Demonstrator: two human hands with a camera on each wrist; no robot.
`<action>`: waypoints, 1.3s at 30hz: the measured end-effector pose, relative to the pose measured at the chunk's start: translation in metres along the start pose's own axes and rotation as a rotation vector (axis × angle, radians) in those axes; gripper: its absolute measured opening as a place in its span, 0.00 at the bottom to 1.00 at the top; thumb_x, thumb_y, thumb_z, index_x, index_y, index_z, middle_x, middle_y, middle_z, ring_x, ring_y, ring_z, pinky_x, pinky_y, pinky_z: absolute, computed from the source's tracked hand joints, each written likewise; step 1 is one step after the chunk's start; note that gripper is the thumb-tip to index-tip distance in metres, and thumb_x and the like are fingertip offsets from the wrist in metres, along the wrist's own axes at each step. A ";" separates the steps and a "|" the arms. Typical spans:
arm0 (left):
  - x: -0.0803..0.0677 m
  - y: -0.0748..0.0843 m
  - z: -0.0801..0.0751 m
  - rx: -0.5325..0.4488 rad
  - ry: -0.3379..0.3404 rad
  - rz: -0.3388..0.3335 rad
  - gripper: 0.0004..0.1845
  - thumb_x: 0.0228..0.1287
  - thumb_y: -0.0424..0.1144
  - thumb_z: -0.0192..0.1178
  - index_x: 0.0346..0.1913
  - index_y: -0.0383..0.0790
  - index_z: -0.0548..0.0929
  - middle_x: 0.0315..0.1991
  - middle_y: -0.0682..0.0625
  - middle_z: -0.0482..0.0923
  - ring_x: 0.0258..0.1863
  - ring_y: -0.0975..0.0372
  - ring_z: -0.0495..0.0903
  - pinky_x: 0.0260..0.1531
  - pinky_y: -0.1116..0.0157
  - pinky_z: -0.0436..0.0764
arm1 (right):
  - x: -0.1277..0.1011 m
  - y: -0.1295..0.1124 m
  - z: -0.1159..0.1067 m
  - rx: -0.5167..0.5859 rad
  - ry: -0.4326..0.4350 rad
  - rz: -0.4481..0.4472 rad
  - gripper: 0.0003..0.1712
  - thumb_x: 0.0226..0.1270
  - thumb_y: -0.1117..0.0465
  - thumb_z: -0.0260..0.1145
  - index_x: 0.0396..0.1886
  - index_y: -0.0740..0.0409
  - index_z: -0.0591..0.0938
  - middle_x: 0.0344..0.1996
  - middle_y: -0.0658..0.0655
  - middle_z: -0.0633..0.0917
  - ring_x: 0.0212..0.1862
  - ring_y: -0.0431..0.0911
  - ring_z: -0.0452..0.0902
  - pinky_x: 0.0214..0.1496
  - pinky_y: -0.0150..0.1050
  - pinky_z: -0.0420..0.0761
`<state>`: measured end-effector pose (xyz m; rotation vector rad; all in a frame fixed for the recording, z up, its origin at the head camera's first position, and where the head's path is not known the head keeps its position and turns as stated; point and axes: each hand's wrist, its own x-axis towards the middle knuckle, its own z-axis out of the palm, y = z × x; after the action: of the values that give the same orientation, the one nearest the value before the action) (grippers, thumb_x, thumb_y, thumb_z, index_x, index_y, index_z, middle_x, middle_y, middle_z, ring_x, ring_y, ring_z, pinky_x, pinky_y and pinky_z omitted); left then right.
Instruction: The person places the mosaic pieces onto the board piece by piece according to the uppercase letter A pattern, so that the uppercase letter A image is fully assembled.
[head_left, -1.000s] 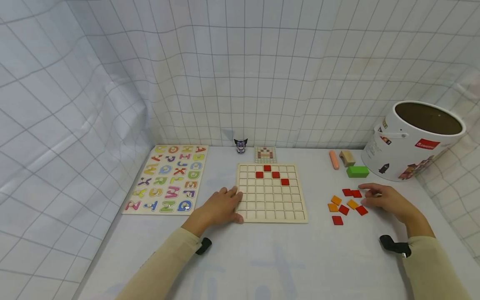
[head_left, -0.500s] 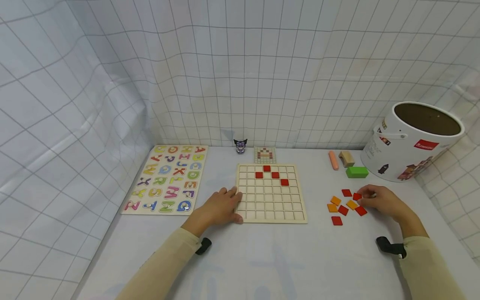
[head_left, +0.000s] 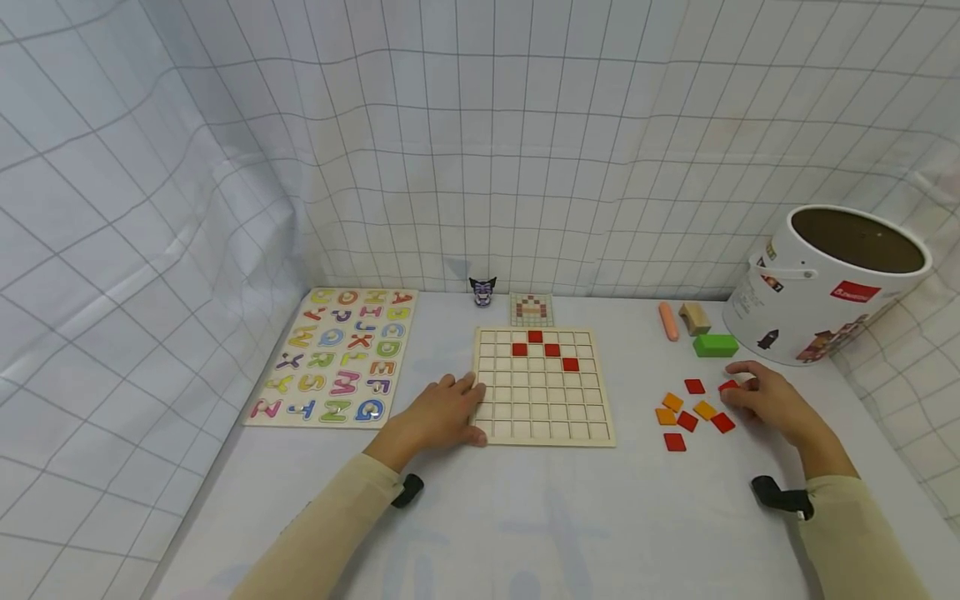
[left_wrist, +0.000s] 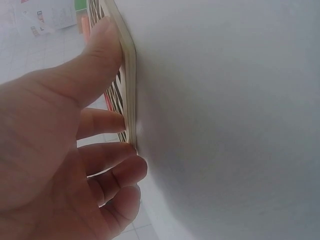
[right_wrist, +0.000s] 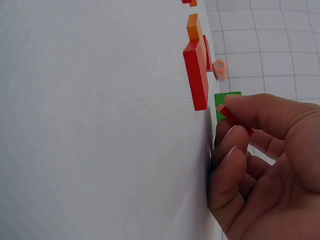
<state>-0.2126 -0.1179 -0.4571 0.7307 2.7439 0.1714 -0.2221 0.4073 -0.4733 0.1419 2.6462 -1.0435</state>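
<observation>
My left hand [head_left: 441, 414] rests at the left edge of a pale wooden grid board [head_left: 540, 398], its thumb near the front corner and its fingertips on the edge. In the left wrist view the thumb and two fingers touch the board's rim [left_wrist: 130, 92], the other fingers loosely bent beside it. Several red tiles sit in the board's upper cells. At the right, my right hand [head_left: 772, 406] pinches a small red square tile [right_wrist: 229, 116] between thumb and fingers. Beside it lie loose red tiles [head_left: 675, 442] and orange tiles [head_left: 666, 417].
A small pattern card [head_left: 531, 310] and a dark-eared figurine [head_left: 482, 292] stand behind the board. An alphabet puzzle [head_left: 330, 358] lies left. A green block [head_left: 716, 346], a wooden arch block [head_left: 695, 318], an orange stick [head_left: 668, 322] and a white bucket [head_left: 817, 292] are at the back right.
The right hand first reached in over the tiles, then took hold of a red tile and drew it slightly right, away from the others. The left hand has stayed put.
</observation>
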 end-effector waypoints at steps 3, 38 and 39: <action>0.000 0.000 0.000 0.007 0.002 0.003 0.47 0.61 0.62 0.67 0.76 0.40 0.67 0.78 0.40 0.60 0.71 0.46 0.65 0.69 0.47 0.68 | -0.001 -0.001 -0.001 0.035 0.006 -0.013 0.35 0.77 0.44 0.61 0.70 0.65 0.68 0.34 0.58 0.77 0.37 0.49 0.73 0.36 0.36 0.76; 0.003 0.001 -0.001 0.050 -0.014 0.004 0.48 0.61 0.64 0.66 0.76 0.39 0.67 0.78 0.40 0.61 0.71 0.46 0.66 0.68 0.46 0.69 | 0.067 -0.229 0.169 0.479 -0.261 -0.254 0.23 0.65 0.71 0.70 0.60 0.67 0.77 0.36 0.60 0.82 0.32 0.48 0.85 0.37 0.39 0.87; 0.003 0.001 -0.001 0.052 -0.015 0.005 0.48 0.61 0.65 0.66 0.76 0.39 0.67 0.78 0.40 0.61 0.71 0.46 0.67 0.68 0.46 0.69 | 0.068 -0.232 0.173 0.447 -0.251 -0.259 0.22 0.65 0.70 0.70 0.58 0.65 0.78 0.35 0.59 0.81 0.28 0.46 0.83 0.33 0.37 0.86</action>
<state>-0.2145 -0.1156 -0.4564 0.7494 2.7419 0.0955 -0.2920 0.1183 -0.4633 -0.2320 2.2111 -1.6098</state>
